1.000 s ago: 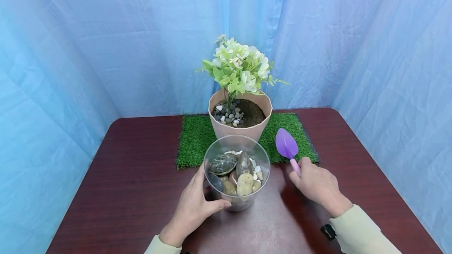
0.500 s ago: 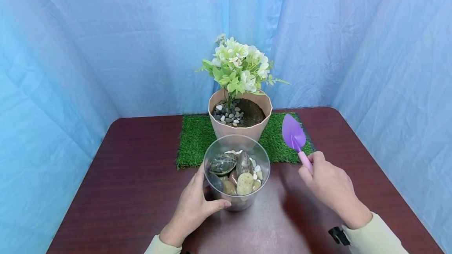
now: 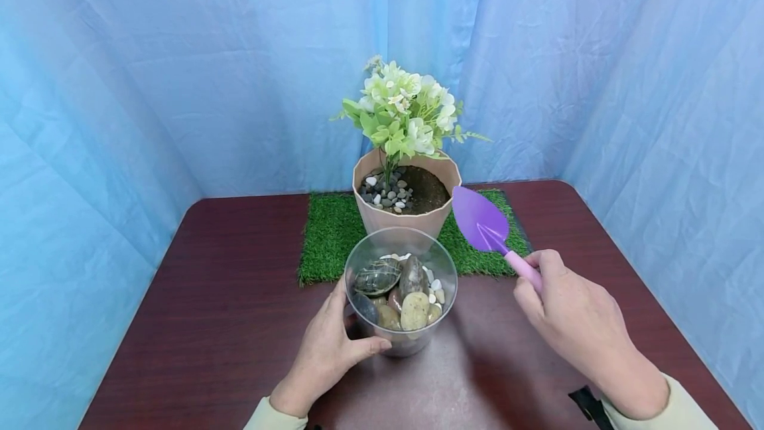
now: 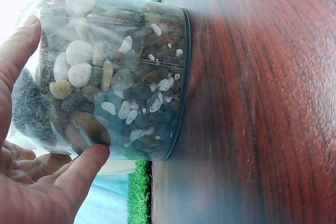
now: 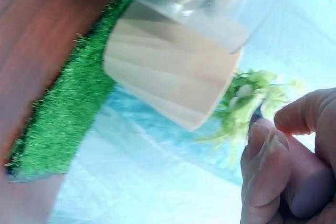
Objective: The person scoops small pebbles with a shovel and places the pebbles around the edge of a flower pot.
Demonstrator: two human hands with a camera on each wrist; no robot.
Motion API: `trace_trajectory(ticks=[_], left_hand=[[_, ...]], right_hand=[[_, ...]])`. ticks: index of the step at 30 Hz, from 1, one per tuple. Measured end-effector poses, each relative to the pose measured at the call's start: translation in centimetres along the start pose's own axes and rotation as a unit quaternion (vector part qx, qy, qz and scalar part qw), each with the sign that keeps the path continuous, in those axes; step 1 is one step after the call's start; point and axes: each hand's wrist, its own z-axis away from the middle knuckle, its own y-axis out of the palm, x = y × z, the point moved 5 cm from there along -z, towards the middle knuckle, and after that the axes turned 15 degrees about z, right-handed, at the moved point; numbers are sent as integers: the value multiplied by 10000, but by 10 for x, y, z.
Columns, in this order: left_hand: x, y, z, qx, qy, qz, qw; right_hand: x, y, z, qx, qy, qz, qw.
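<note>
A clear plastic container [image 3: 401,346] stands on the table, filled with large smooth stones [image 3: 414,311] over small white pebbles [image 4: 124,109]. My left hand [image 3: 325,350] holds it by its left side, thumb across the front and fingers round the back. In the right wrist view, fingers curl round a pink handle; the head view shows my right hand [image 3: 575,317] gripping this purple trowel [image 3: 480,219] in the air. Its blade points up and left, overlapping the right rim of the flower pot [image 3: 388,221], and carries nothing.
The beige pot holds dark soil, small pebbles and a plant with white flowers [image 3: 412,108]. It stands on a green turf mat [image 3: 328,237] behind the container. Blue curtains [image 3: 256,71] surround the dark red table [image 3: 227,297].
My right hand has moved right and up with the trowel, whose blade first rose, then swung left toward the pot. The left hand and the container have stayed in place.
</note>
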Motion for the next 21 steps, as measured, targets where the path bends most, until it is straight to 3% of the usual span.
trace_trajectory(ticks=[10,16,21], left_hand=[[0,0,0,-34,-12,-78,10000],[-2,0,0,-31,12,-201,9998],[-2,0,0,-8,28,-226,9997]], right_hand=[[24,-35,-3,-695,-880,506,9924],[40,-54,-7,-1254,-1624,774,9757],[54,-71,-11,-2017,-1995,868,9550]])
